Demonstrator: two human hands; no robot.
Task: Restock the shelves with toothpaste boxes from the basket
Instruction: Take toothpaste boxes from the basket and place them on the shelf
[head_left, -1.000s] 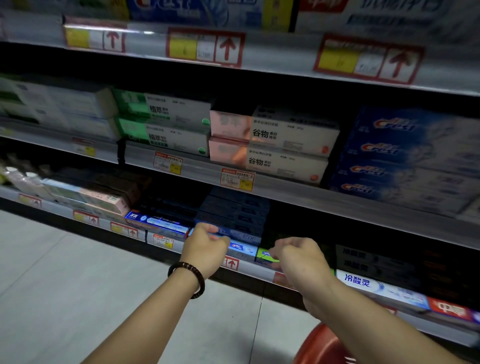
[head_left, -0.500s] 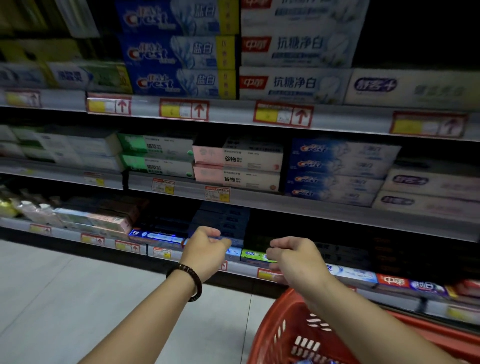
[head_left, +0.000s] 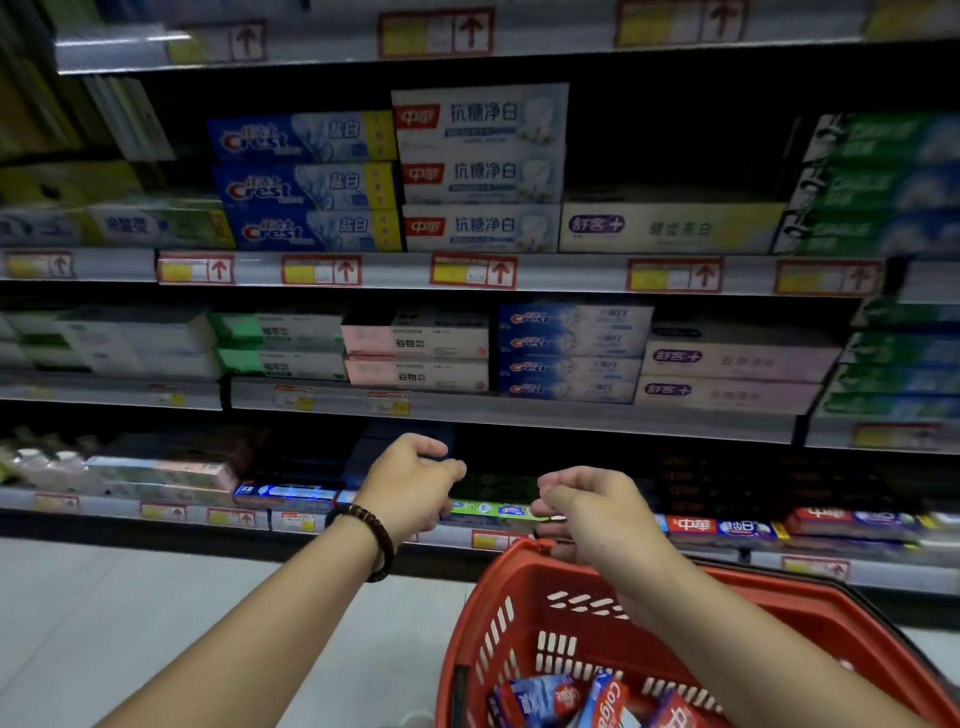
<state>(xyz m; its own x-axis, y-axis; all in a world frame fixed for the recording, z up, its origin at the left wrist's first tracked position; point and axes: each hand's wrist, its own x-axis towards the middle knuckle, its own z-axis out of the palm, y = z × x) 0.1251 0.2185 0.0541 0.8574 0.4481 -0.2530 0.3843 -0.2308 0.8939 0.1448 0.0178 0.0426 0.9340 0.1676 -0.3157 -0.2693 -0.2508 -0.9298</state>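
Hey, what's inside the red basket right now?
Red-and-blue toothpaste boxes lie jumbled at the bottom of the red basket, one reading Colgate. The right forearm crosses over it and the frame cuts it off, so the rest of the inside is hidden.
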